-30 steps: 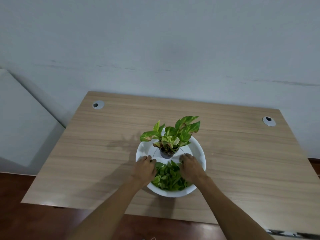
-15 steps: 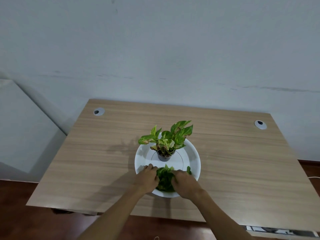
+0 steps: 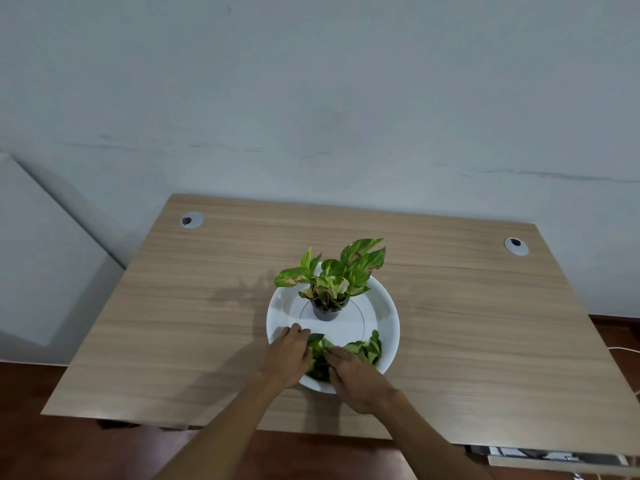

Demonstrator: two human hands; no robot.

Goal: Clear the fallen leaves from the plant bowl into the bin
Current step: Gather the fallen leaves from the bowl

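A white plant bowl (image 3: 388, 306) sits mid-table with a small dark pot (image 3: 325, 311) holding a green and yellow plant (image 3: 341, 271). Loose green fallen leaves (image 3: 367, 348) lie piled in the bowl's near side. My left hand (image 3: 289, 356) and my right hand (image 3: 356, 375) are both in the near part of the bowl, fingers curled around the leaf pile from either side, pressing it together. Part of the pile is hidden under my hands. No bin is in view.
The wooden table (image 3: 173, 323) has a cable grommet at the far left (image 3: 191, 220) and another at the far right (image 3: 516, 245). A pale wall stands behind. A grey panel (image 3: 41, 271) is at the left, and dark red floor lies below.
Both hands have drawn toward the near rim, bunching the leaves into a tighter pile between them. The camera has tilted up a little.
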